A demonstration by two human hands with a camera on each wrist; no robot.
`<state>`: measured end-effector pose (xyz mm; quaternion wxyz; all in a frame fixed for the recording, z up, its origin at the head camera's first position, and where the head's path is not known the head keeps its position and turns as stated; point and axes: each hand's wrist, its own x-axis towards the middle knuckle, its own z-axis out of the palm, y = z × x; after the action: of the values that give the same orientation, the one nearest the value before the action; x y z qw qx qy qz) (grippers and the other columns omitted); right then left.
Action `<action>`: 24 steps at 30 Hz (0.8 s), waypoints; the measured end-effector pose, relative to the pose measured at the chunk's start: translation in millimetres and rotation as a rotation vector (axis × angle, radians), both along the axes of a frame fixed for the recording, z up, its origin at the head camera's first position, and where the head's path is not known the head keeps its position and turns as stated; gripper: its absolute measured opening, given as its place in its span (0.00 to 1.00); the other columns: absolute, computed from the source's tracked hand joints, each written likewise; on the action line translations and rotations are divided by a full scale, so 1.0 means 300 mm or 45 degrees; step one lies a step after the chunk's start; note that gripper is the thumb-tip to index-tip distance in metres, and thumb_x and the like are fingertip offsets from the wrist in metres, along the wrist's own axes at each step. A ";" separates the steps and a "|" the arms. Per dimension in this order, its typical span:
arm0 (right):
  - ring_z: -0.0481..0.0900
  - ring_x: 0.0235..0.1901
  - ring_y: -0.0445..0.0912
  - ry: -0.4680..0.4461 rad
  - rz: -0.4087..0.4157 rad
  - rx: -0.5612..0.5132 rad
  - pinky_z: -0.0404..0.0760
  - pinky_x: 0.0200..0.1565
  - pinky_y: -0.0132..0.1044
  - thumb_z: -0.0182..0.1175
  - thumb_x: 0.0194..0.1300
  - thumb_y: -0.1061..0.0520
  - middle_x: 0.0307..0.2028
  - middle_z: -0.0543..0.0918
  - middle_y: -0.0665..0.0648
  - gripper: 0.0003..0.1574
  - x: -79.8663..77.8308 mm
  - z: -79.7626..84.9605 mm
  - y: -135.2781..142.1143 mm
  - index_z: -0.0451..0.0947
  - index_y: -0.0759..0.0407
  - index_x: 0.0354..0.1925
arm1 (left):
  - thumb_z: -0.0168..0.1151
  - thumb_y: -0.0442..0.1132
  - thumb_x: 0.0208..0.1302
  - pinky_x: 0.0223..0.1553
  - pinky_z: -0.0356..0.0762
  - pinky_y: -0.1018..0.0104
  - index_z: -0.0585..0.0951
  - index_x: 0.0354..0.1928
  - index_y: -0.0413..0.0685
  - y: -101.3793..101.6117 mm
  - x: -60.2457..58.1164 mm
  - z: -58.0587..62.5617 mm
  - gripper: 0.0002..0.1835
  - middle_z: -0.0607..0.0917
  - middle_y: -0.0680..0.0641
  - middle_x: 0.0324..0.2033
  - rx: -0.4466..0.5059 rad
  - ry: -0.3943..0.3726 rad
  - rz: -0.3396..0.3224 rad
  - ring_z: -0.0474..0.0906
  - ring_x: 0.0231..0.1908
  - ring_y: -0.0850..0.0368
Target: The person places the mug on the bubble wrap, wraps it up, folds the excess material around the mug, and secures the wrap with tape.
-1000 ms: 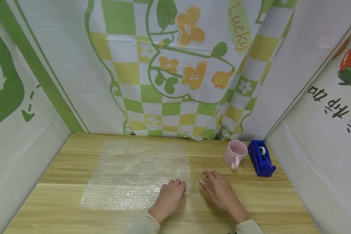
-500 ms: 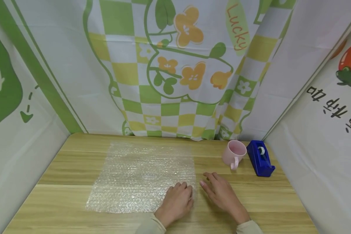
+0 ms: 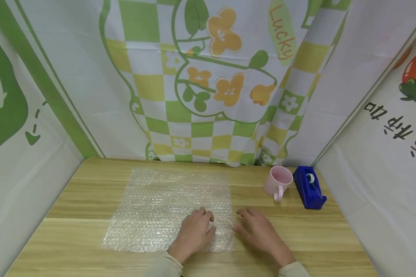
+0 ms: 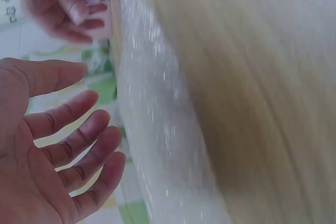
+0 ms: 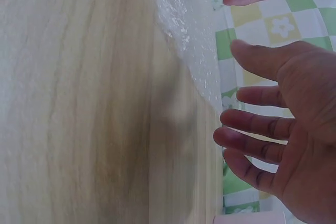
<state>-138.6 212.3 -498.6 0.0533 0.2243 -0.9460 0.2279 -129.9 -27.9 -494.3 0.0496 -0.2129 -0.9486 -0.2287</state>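
Observation:
A sheet of clear bubble wrap [image 3: 152, 207] lies flat on the wooden table. Over its front right part is my left hand [image 3: 193, 234], fingers loosely bent; in the left wrist view this hand [image 4: 58, 150] shows spread fingers and a bare palm. My right hand [image 3: 261, 234] hovers by the sheet's right edge, fingertips close to it. Seen from the right wrist, that hand [image 5: 299, 135] has relaxed, parted fingers with nothing between them, and the bubble wrap [image 5: 191, 40] lies beyond the thumb.
A pink mug [image 3: 274, 184] stands at the back right, handle toward the front. Beside it is a blue tape dispenser [image 3: 308, 192] with a small roll. A checked curtain [image 3: 208, 130] hangs behind the table [image 3: 65, 238], with white fabric walls on both sides.
The bubble wrap shifted right with my left hand, then stayed put while that hand came away from its right edge, moving left. My right hand has edged slightly left toward the sheet.

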 end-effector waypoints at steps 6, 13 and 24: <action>0.79 0.51 0.54 -0.087 0.084 0.034 0.80 0.53 0.54 0.77 0.56 0.47 0.51 0.80 0.57 0.37 0.002 -0.003 -0.018 0.79 0.58 0.59 | 0.70 0.41 0.62 0.34 0.79 0.55 0.84 0.43 0.44 -0.074 -0.014 0.028 0.11 0.81 0.47 0.37 0.086 -0.048 0.083 0.77 0.36 0.51; 0.72 0.57 0.56 -0.148 0.205 0.088 0.77 0.57 0.56 0.80 0.48 0.41 0.57 0.75 0.60 0.44 -0.003 -0.013 -0.037 0.80 0.51 0.62 | 0.70 0.41 0.63 0.36 0.80 0.52 0.84 0.46 0.43 -0.153 -0.022 0.051 0.13 0.81 0.46 0.39 0.111 -0.084 0.177 0.78 0.37 0.49; 0.71 0.56 0.54 -0.143 0.230 0.184 0.76 0.58 0.54 0.78 0.50 0.39 0.56 0.76 0.60 0.34 -0.014 -0.039 -0.056 0.87 0.46 0.55 | 0.69 0.42 0.64 0.42 0.82 0.47 0.83 0.50 0.42 -0.263 -0.023 0.048 0.15 0.82 0.43 0.44 0.147 -0.108 0.308 0.79 0.43 0.46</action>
<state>-142.9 195.4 -510.3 -0.0369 0.2986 -0.9375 0.1751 -136.8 -106.8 -479.8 0.0489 -0.0841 -0.9539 -0.2841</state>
